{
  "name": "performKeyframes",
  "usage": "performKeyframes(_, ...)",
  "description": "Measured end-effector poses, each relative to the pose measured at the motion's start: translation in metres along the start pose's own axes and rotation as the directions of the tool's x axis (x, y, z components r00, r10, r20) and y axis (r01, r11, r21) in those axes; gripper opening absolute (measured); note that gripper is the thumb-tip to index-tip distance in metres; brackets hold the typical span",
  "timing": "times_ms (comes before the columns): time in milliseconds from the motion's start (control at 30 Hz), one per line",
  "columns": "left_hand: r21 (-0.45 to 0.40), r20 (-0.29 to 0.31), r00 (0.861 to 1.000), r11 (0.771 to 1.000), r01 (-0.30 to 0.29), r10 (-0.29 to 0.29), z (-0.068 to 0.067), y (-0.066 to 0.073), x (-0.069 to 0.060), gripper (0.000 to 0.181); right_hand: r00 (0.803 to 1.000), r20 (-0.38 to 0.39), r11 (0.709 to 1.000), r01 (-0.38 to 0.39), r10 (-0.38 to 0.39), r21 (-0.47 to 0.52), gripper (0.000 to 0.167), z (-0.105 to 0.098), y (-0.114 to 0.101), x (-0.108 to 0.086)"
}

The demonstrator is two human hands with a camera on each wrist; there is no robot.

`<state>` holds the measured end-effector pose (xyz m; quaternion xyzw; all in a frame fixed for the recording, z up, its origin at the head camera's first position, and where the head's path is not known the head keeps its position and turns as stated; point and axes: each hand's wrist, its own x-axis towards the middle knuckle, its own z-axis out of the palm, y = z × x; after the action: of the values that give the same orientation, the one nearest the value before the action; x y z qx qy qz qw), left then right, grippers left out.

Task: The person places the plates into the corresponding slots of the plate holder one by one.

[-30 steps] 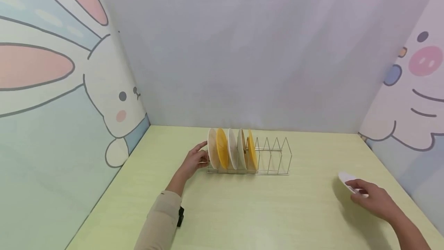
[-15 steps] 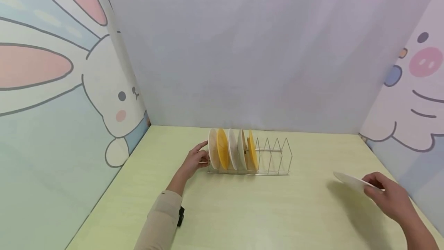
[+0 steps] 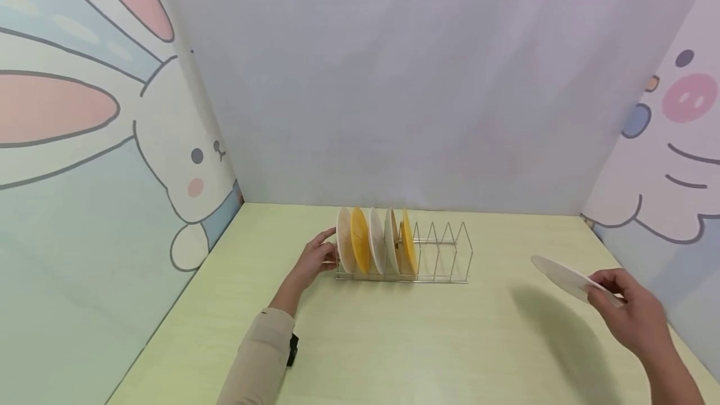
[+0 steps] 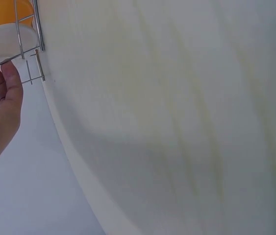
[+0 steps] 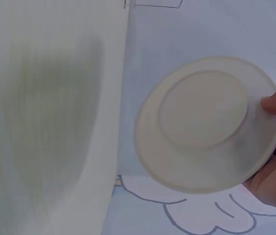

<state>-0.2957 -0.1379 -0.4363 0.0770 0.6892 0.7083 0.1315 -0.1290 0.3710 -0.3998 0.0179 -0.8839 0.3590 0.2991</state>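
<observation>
A wire dish rack (image 3: 433, 281) stands at the middle back of the table, with white and yellow plates upright in its left and middle slots. My left hand (image 3: 310, 264) is at the rack's left end; in the left wrist view its fingers (image 4: 13, 81) curl over a rack wire, beside a white plate (image 4: 0, 41). Over the table's right side, my right hand (image 3: 635, 314) pinches a white plate (image 3: 565, 277) by its rim. The right wrist view shows the plate's underside with its raised round foot, the thumb (image 5: 273, 104) pressing near the edge.
Behind the rack rises a grey backdrop (image 3: 365, 111). A rabbit-printed panel (image 3: 180, 161) borders the left, and a panel with a pig print (image 3: 675, 167) borders the right. Bare slots lie at the rack's right end.
My right hand has lifted the white plate off the low right side of the table, tilting it, and its shadow has spread. The left hand stays at the rack.
</observation>
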Motion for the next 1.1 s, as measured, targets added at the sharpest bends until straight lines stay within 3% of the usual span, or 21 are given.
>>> performKeyframes(200,-0.018,-0.042,0.999,1.0,0.002,-0.002,-0.005,-0.015,0.009,0.053,0.994,-0.052,0.993,-0.096,0.099,0.066,0.016,0.016,-0.008,-0.003)
performKeyframes(433,-0.006,-0.082,0.997,1.0,-0.014,0.013,-0.004,-0.025,0.015,0.052,0.948,-0.184,0.947,-0.213,0.259,0.239,0.012,0.047,-0.028,0.003)
performKeyframes(667,-0.015,-0.086,0.996,1.0,-0.015,0.014,-0.004,-0.024,0.015,0.052,0.94,-0.227,0.937,-0.18,0.254,0.301,0.015,0.073,-0.047,0.012)
performKeyframes(900,-0.017,-0.015,1.0,1.0,0.0,0.0,-0.004,-0.012,0.009,0.053,0.944,-0.231,0.926,-0.145,0.235,0.348,0.019,0.095,-0.067,0.018)
performKeyframes(1100,0.002,0.003,1.0,1.0,0.001,-0.001,0.0,0.0,-0.001,0.055,0.931,-0.257,0.871,-0.111,0.26,0.479,0.019,0.113,-0.087,0.026)
